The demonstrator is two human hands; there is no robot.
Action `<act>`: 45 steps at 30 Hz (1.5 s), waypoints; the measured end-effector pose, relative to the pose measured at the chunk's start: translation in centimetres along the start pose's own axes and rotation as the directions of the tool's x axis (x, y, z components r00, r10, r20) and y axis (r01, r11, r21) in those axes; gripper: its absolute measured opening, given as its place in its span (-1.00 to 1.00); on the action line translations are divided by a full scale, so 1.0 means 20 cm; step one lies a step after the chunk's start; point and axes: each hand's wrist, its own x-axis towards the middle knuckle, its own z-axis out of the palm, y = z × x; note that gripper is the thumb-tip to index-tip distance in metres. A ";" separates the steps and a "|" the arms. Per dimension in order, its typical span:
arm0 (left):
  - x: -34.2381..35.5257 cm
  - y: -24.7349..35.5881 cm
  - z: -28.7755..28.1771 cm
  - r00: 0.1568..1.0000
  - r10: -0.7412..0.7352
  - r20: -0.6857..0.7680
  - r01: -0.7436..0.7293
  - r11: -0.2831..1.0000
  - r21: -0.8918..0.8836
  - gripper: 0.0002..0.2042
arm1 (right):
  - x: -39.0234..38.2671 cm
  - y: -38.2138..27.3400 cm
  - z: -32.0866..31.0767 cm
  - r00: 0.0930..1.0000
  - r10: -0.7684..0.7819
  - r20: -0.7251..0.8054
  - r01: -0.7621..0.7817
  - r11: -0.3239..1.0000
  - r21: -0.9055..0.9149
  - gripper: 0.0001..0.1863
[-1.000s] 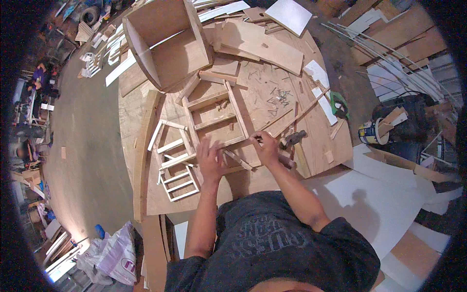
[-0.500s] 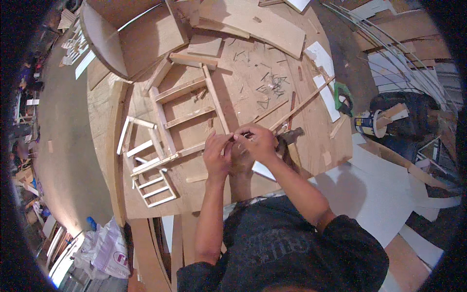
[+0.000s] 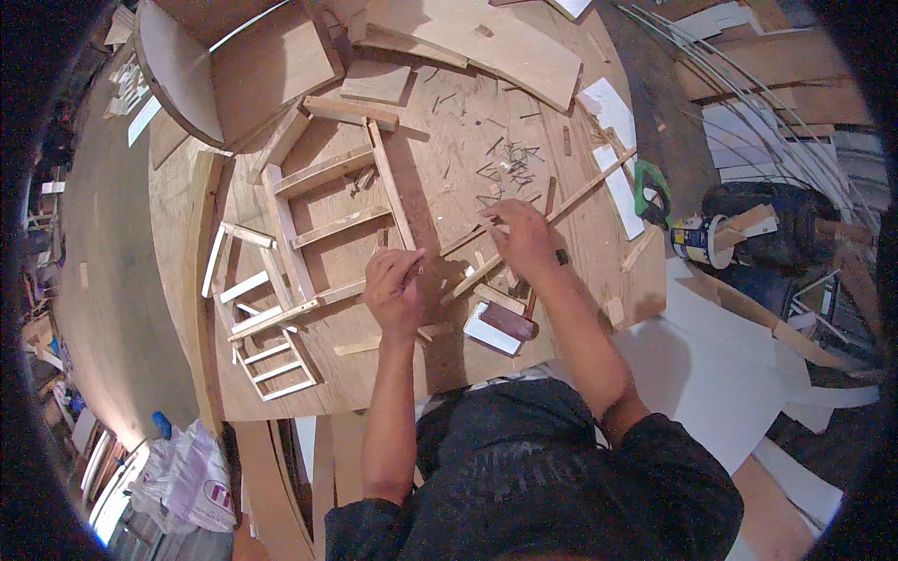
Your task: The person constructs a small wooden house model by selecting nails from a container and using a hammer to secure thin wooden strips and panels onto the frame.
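My left hand [image 3: 395,288] is at the near right corner of a wooden frame with crosspieces [image 3: 341,228], thumb and fingertips pinched together. Whatever is in that pinch is too small to make out. To its right, my right hand [image 3: 524,239] hovers over the table, fingers bent and slightly apart, with nothing visible in them. Beyond its fingertips lies a loose scatter of nails [image 3: 517,161]. Below my right hand are a white piece [image 3: 491,330] and a dark brown block [image 3: 506,322]. A long thin wood strip [image 3: 591,190] runs past the right wrist.
A smaller ladder-like frame [image 3: 281,363] lies at the table's near left. A curved wooden box [image 3: 271,79] stands at the far left, and a large board [image 3: 524,56] lies at the back. A green-handled saw [image 3: 644,187] and a bucket [image 3: 697,241] are at the right.
My hands have come apart. The right hand has moved up and right toward the nails, while the left stays near the frame's corner. The white piece and brown block are now more exposed.
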 end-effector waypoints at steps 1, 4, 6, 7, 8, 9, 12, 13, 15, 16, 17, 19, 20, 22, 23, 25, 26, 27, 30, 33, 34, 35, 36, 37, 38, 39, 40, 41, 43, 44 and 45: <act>-0.02 -0.01 -0.01 1.000 -0.005 -0.002 0.005 1.000 0.004 -0.77 | 0.00 0.05 0.00 1.000 -0.002 0.006 0.002 1.000 0.003 -0.70; -0.06 -0.03 -0.03 0.999 0.018 -0.036 -0.020 0.999 -0.041 -0.75 | 0.02 0.08 -0.01 0.991 -0.060 0.119 0.063 0.998 -0.025 -0.71; -0.08 0.00 -0.04 0.991 -0.134 -0.022 0.131 0.986 -0.102 -0.71 | 0.02 0.05 -0.02 0.981 -0.113 0.156 0.137 0.979 -0.152 -0.72; -0.08 0.00 -0.04 0.991 -0.134 -0.024 0.131 0.986 -0.098 -0.71 | 0.02 0.06 -0.02 0.981 -0.115 0.156 0.139 0.979 -0.149 -0.72; -0.08 0.00 -0.05 0.991 -0.128 -0.026 0.125 0.986 -0.111 -0.71 | 0.03 0.06 -0.01 0.978 -0.140 0.154 0.165 0.973 -0.163 -0.73; -0.08 0.00 -0.06 0.992 -0.122 -0.027 0.118 0.985 -0.124 -0.71 | 0.03 0.07 -0.01 0.975 -0.164 0.150 0.190 0.966 -0.177 -0.73; -0.08 -0.01 -0.09 0.992 -0.118 -0.048 0.116 0.992 -0.051 -0.74 | 0.02 0.05 -0.04 0.960 -0.117 0.255 0.132 0.990 -0.042 -0.76; -0.08 -0.01 -0.11 0.992 -0.116 -0.049 0.114 0.992 -0.046 -0.74 | 0.01 0.02 -0.05 0.960 -0.120 0.253 0.133 0.990 -0.037 -0.76; -0.09 0.02 -0.13 0.985 -0.155 -0.075 0.152 0.987 -0.043 -0.76 | 0.00 -0.07 -0.12 0.934 0.001 0.357 -0.021 0.998 0.052 -0.78; -0.09 0.01 -0.14 0.985 -0.157 -0.074 0.154 0.987 -0.042 -0.76 | -0.02 -0.10 -0.13 0.934 0.002 0.358 -0.022 0.998 0.053 -0.78; -0.10 -0.01 -0.15 0.988 -0.133 -0.078 0.129 0.990 -0.058 -0.77 | -0.04 -0.12 -0.13 0.944 -0.096 0.316 0.068 0.993 0.097 -0.74; -0.11 -0.02 -0.17 0.990 -0.113 -0.080 0.107 0.991 -0.075 -0.78 | -0.05 -0.17 -0.13 0.944 -0.189 0.272 0.157 0.978 0.135 -0.70; -0.11 -0.03 -0.17 0.986 -0.145 -0.080 0.139 0.987 -0.080 -0.79 | -0.06 -0.19 -0.11 0.940 -0.228 0.254 0.201 0.971 0.128 -0.72; -0.12 -0.04 -0.18 0.980 -0.184 -0.079 0.178 0.981 -0.084 -0.79 | -0.07 -0.22 -0.10 0.933 -0.264 0.243 0.241 0.963 0.121 -0.74; -0.12 -0.05 -0.17 0.985 -0.154 -0.078 0.148 0.986 -0.074 -0.80 | -0.07 -0.23 -0.10 0.932 -0.254 0.257 0.235 0.967 0.103 -0.75; -0.13 -0.08 -0.17 0.989 -0.128 -0.075 0.124 0.990 -0.065 -0.80 | -0.08 -0.24 -0.08 0.930 -0.241 0.276 0.226 0.970 0.084 -0.77; -0.13 -0.09 -0.17 0.993 -0.101 -0.057 0.099 0.995 -0.032 -0.80 | -0.08 -0.24 -0.07 0.940 -0.218 0.264 0.202 0.975 0.088 -0.77; -0.13 -0.10 -0.16 0.997 -0.073 -0.038 0.073 0.997 0.001 -0.80 | -0.08 -0.24 -0.06 0.948 -0.196 0.251 0.178 0.980 0.093 -0.77; -0.14 -0.11 -0.15 0.993 -0.113 -0.010 0.113 0.993 -0.012 -0.81 | -0.08 -0.23 -0.04 0.950 -0.218 0.224 0.206 0.976 0.075 -0.77; -0.14 -0.12 -0.13 0.996 -0.093 -0.018 0.093 0.996 0.017 -0.81 | -0.07 -0.25 -0.05 0.951 -0.229 0.209 0.209 0.971 0.115 -0.79; -0.14 -0.12 -0.14 0.995 -0.094 -0.017 0.095 0.995 0.016 -0.81 | -0.06 -0.25 -0.04 0.951 -0.228 0.210 0.208 0.972 0.114 -0.79; -0.13 -0.11 -0.14 0.994 -0.104 -0.014 0.104 0.995 0.006 -0.81 | -0.06 -0.26 -0.04 0.947 -0.252 0.199 0.234 0.966 0.107 -0.78; -0.13 -0.10 -0.14 0.993 -0.114 -0.011 0.114 0.993 -0.004 -0.82 | -0.06 -0.26 -0.04 0.942 -0.276 0.189 0.261 0.960 0.101 -0.76; -0.13 -0.09 -0.14 0.993 -0.114 -0.010 0.114 0.994 -0.006 -0.82 | -0.06 -0.26 -0.03 0.943 -0.275 0.189 0.260 0.961 0.098 -0.76; -0.12 -0.09 -0.15 0.993 -0.122 -0.007 0.122 0.993 -0.010 -0.82 | -0.06 -0.26 -0.03 0.943 -0.257 0.211 0.240 0.965 0.103 -0.76; -0.12 -0.08 -0.15 0.991 -0.130 -0.004 0.130 0.991 -0.013 -0.83 | -0.06 -0.25 -0.02 0.942 -0.239 0.234 0.219 0.970 0.109 -0.76; -0.11 -0.08 -0.15 0.992 -0.129 -0.004 0.129 0.992 -0.014 -0.83 | -0.06 -0.25 -0.02 0.943 -0.239 0.233 0.220 0.970 0.108 -0.76; -0.11 -0.07 -0.16 0.987 -0.159 -0.011 0.158 0.986 -0.047 -0.83 | -0.07 -0.25 -0.01 0.941 -0.229 0.248 0.213 0.973 0.090 -0.77; -0.11 -0.06 -0.17 0.982 -0.189 -0.016 0.187 0.979 -0.080 -0.84 | -0.07 -0.26 0.00 0.940 -0.218 0.263 0.206 0.976 0.073 -0.78; -0.11 -0.07 -0.17 0.982 -0.187 -0.015 0.186 0.980 -0.065 -0.84 | -0.07 -0.26 0.00 0.937 -0.217 0.273 0.202 0.976 0.083 -0.79; -0.11 -0.07 -0.18 0.983 -0.185 -0.014 0.184 0.982 -0.050 -0.85 | -0.07 -0.26 0.00 0.934 -0.217 0.283 0.199 0.976 0.092 -0.79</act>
